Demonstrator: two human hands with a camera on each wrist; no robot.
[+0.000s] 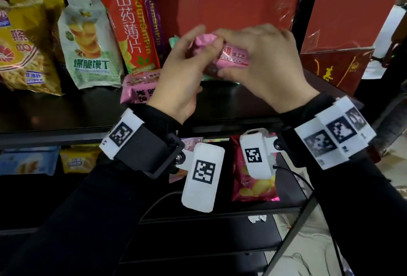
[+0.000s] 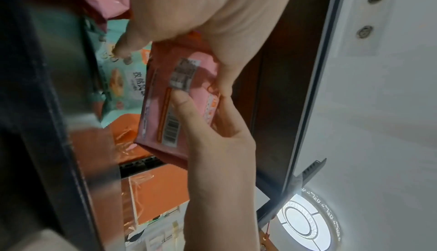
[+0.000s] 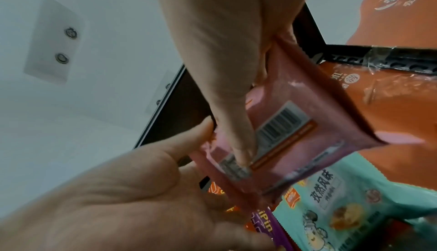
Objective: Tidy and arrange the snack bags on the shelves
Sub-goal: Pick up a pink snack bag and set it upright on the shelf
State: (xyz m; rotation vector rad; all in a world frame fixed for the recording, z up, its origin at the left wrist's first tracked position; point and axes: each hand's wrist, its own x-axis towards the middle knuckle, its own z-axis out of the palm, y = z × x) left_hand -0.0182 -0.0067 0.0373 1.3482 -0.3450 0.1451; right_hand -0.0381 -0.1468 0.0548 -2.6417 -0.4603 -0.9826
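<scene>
Item in hand: one pink snack bag (image 1: 231,55), which we hold above the upper shelf (image 1: 55,110), in front of the mint-green bag (image 1: 175,41) and right of the red yam-chip bag (image 1: 130,22); our left hand (image 1: 182,73) pinches its crumpled left end, and our right hand (image 1: 259,59) curls over the top with the thumb pressed on the barcode side. Step, as we judge it: straightening this bag before shelving. Next move likely calls for standing it upright beside the second pink bag (image 1: 138,88) lying flat on that shelf.
</scene>
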